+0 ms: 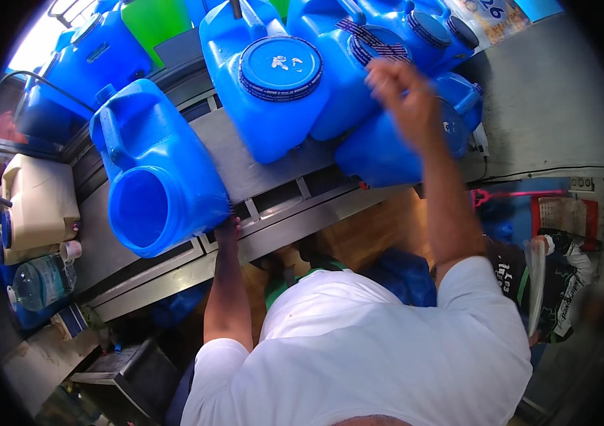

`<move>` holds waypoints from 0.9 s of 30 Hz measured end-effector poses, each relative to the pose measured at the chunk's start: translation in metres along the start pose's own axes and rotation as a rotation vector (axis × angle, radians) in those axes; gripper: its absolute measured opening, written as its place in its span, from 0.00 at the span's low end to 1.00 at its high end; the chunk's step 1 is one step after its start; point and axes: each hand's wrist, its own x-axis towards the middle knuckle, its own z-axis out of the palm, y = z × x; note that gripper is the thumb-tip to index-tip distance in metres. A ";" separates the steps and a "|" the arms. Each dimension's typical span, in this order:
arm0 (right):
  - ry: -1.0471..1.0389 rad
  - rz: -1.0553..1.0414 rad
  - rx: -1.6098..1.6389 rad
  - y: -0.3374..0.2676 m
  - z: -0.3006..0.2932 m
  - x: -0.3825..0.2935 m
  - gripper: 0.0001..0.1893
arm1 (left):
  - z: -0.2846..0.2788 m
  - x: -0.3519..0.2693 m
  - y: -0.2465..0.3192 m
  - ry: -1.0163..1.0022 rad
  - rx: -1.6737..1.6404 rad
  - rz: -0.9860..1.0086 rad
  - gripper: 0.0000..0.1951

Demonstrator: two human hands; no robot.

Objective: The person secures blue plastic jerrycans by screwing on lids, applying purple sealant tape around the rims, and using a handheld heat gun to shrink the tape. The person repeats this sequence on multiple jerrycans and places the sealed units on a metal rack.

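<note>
A blue plastic water jug [187, 154] with its wide mouth uncovered stands on the metal counter at the left. My left hand [229, 226] is at this jug's lower right corner, with part of the fingers hidden against it. My right hand [405, 96] is raised and blurred, its fingers curled, over the capped blue jugs. A striped strip [373, 40] lies across a blue cap [387, 37] close to my right fingertips; I cannot tell whether they grip it. Beside it, another blue jug [280, 125] has a round cap [280, 69] banded with striped wrap.
More blue jugs [435, 32] line the back right, and one [387, 149] lies below my right forearm. A green container [155, 24] stands behind. A beige jug [41, 197] and a clear bottle [41, 282] are at the left. Another person [541, 282] is at the right.
</note>
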 end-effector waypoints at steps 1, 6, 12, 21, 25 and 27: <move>-0.007 -0.036 -0.110 0.017 -0.026 0.032 0.13 | 0.001 -0.003 0.003 -0.018 -0.036 0.019 0.06; -0.329 -0.094 -0.640 0.097 -0.055 0.099 0.19 | 0.007 -0.016 0.006 -0.047 -0.129 0.042 0.09; -0.449 0.147 -0.420 0.136 -0.068 0.133 0.23 | -0.012 -0.045 -0.017 0.036 0.033 0.045 0.20; -0.476 0.221 -0.121 0.160 -0.066 0.161 0.17 | -0.025 -0.127 -0.028 0.004 0.357 0.057 0.32; -0.250 0.017 -0.017 0.129 -0.077 0.146 0.15 | 0.031 -0.187 0.036 -0.274 0.358 0.309 0.28; -0.263 -0.009 0.040 0.094 -0.084 0.128 0.14 | 0.073 -0.221 0.086 -0.408 0.283 0.595 0.28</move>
